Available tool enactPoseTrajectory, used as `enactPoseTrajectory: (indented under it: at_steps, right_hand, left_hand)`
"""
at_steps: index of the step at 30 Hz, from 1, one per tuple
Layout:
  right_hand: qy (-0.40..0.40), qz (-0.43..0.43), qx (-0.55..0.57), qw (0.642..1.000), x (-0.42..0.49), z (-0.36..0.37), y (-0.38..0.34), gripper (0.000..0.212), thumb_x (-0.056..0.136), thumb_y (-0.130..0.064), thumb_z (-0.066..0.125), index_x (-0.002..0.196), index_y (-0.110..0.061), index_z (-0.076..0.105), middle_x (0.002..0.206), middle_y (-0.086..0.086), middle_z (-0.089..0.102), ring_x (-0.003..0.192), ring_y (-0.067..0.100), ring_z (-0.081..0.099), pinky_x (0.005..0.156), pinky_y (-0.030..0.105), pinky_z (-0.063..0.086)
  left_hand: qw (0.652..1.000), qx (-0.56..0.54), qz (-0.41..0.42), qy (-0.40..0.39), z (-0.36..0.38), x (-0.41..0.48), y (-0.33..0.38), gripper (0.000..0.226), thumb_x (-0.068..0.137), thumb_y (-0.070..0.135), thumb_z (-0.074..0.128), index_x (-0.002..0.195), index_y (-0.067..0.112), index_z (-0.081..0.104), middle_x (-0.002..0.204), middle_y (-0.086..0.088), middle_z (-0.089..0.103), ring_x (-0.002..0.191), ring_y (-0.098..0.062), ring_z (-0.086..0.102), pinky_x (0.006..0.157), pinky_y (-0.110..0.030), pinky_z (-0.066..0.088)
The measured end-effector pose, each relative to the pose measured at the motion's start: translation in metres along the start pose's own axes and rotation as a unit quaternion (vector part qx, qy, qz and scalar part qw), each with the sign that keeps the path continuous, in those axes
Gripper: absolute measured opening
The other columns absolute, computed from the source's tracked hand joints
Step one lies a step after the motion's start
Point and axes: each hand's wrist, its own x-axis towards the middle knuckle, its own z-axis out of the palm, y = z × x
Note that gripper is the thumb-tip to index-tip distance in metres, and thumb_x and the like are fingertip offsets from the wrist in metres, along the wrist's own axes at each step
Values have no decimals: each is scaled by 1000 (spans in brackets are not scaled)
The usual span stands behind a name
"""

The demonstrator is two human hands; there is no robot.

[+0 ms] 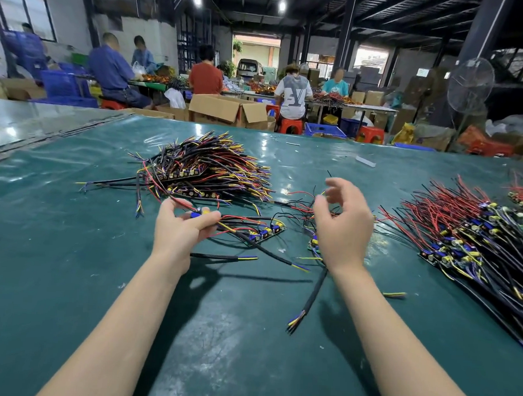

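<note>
Small wired circuit board (198, 214), with blue and yellow components and thin red and black leads: pinched between the curled fingers and thumb of the left hand (178, 228), forearm extended, wrist straight. Right hand (340, 229): raised, fingers loosely curled, holding nothing, slightly blurred. Between the hands, a strip of similar boards (266, 230) lies flat on the glossy green counter (247, 333). Behind the hands, a bristling heap of black, red and yellow wires (207, 170).
</note>
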Motion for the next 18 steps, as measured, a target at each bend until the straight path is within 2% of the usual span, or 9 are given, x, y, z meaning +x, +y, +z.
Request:
enactPoseTrajectory:
  at_steps: [2,4,6,7,9,11,13,15,18]
  right_hand:
    - [-85,-62,25,994,-9,6,-18,33,75,-10,53,106,-3,62,95,7,63,87,22,60,80,28,44]
    - [-230,-91,46,968,-24,15,-30,42,76,-9,52,118,-4,56,107,10,61,101,25,56,84,34,44]
    - [-331,-96,37,938,-33,23,-33,46,80,-7,53,126,-9,50,113,9,57,105,22,52,86,34,42]
    - [-352,-105,15,930,-36,26,-31,45,82,-7,53,126,-12,50,114,7,56,105,22,51,85,34,42]
    - [-350,-127,-26,928,-38,28,-28,37,84,-9,54,120,-15,57,112,4,56,103,21,51,80,34,43]
    - [-325,-124,-38,937,-38,28,-28,29,85,-14,57,113,-18,62,104,4,55,93,20,53,73,35,45]
    - [-296,-107,-42,948,-36,28,-29,23,86,-19,60,109,-19,65,97,4,54,82,19,51,68,34,44]
    - [-278,-94,-46,955,-33,27,-27,21,86,-23,61,107,-20,66,95,3,54,79,18,51,66,31,41]
    - [-290,-92,-72,950,-32,25,-23,21,86,-29,62,106,-23,65,99,0,54,83,17,52,65,28,36]
  left_hand:
    - [1000,0,2,-20,7,-6,-1,42,74,-16,64,77,16,37,76,-8,48,56,-14,58,49,-20,55]
    - [999,8,-8,-39,16,-14,-4,42,74,-16,64,76,16,36,73,-7,47,49,-11,59,52,-21,56]
    - [998,-3,-29,-62,21,-20,-7,43,76,-17,61,76,16,34,68,-6,50,46,-10,58,47,-18,53]
    - [996,-19,-41,-79,21,-21,-7,42,77,-17,58,76,16,33,62,-5,52,43,-8,57,43,-17,50]
    - [990,-37,-60,-119,21,-22,-8,39,82,-17,52,75,16,33,47,2,52,38,-3,54,41,-14,46]
    - [985,-44,-76,-150,21,-22,-7,35,85,-14,49,73,16,34,42,6,51,37,-1,51,43,-15,47]
    - [975,-78,-112,-176,20,-21,-5,29,87,-7,47,72,15,38,53,3,53,42,-4,54,49,-19,52]
    - [965,-110,-154,-179,17,-18,0,18,88,1,48,72,11,47,65,-4,52,49,-11,61,53,-25,56]
    - [980,-45,-131,-140,13,-15,0,18,91,6,50,74,9,55,62,-4,64,51,-13,65,50,-25,55]
